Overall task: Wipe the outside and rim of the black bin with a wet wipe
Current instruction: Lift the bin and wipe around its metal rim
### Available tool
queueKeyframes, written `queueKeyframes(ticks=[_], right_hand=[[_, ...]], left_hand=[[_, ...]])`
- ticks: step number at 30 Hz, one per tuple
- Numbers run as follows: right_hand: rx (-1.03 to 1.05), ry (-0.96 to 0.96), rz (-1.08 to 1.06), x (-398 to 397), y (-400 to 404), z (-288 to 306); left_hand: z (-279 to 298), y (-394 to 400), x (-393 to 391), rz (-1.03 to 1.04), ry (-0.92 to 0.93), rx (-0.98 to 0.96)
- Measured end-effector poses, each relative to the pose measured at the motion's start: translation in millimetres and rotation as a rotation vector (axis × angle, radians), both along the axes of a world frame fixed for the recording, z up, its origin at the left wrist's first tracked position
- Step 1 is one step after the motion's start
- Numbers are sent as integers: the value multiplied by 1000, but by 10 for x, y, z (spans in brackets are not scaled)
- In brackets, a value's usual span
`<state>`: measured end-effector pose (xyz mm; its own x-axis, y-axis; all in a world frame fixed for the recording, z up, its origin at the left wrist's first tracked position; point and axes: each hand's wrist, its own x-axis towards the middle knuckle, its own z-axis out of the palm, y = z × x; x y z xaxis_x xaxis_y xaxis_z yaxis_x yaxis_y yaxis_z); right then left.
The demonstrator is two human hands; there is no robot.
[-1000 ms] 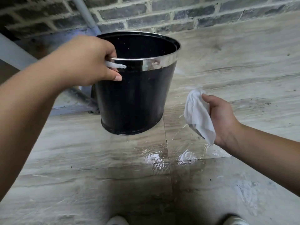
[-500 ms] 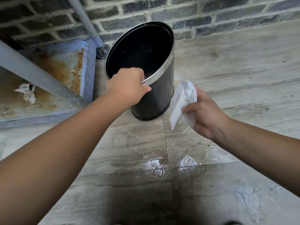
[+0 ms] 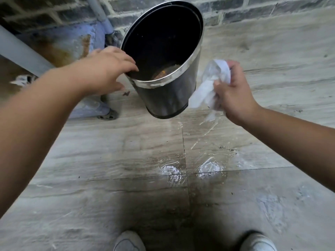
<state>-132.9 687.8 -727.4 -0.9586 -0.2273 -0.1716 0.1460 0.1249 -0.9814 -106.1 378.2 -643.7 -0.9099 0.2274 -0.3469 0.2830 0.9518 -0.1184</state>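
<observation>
Black bin (image 3: 168, 91) hangs tilted off the floor, left hand (image 3: 107, 69) curling its fingers over the near rim to expose the side; right hand (image 3: 233, 89) clutches the bunched wet wipe (image 3: 208, 87) just beside that wall.

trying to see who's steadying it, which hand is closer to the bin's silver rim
Left. The left hand has its fingertips hooked over the silver rim on the bin. The right hand is off to the bin's other side, holding the wet wipe beside the wall.
</observation>
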Motion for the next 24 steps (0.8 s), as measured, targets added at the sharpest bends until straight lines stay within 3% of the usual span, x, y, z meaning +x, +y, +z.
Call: queueKeyframes(ticks=[4, 7, 11, 15, 21, 24], right_hand=[[119, 123, -34, -359, -249, 168], [-10, 110, -86, -615, -445, 254], [-296, -49, -147, -763, -591, 280], [-405, -115, -73, -756, -659, 247], [-91, 60, -31, -695, -609, 177], [21, 147, -57, -651, -636, 130]], left_hand=[[-88, -47, -1, -208, 175, 89], [-52, -35, -15, -304, 243, 136], [-87, -27, 31, -332, 290, 186], [-133, 11, 84, -289, 282, 194], [-182, 61, 43, -299, 299, 141], [-251, 148, -36, -176, 298, 100]])
